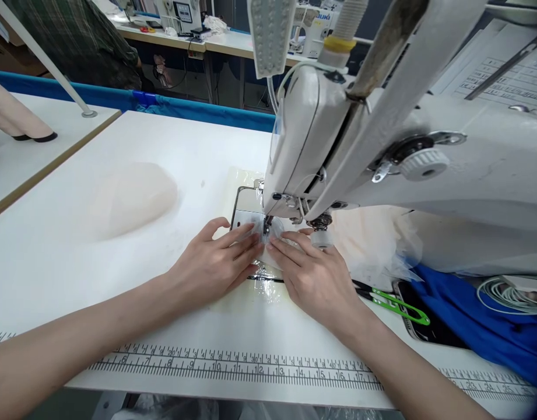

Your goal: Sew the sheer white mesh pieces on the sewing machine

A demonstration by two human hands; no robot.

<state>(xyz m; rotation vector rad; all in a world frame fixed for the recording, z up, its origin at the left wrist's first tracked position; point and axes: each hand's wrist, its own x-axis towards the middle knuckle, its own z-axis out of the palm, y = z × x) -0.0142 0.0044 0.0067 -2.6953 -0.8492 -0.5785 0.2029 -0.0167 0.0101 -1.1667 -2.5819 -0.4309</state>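
At the sewing machine's presser foot [267, 225], a small piece of sheer whitish fabric [276, 226] lies on the metal needle plate. My left hand [216, 256] rests left of the foot, fingers stretched out with the tips touching the fabric. To the right of the foot, my right hand [314, 268] presses down with extended fingers, its fingertips at the fabric's edge. Parts of the fabric are hidden under both hands. A sheer pale beige piece [139, 201] lies flat on the white table at the left. More sheer peach fabric [368, 239] is bunched behind my right hand.
The white sewing machine head [320, 134] overhangs the hands. Green-handled snips [402, 306] and a dark phone [434, 326] lie at the right beside blue cloth [482, 332]. A printed ruler [237, 364] runs along the front edge. Another person [76, 46] is at the back left.
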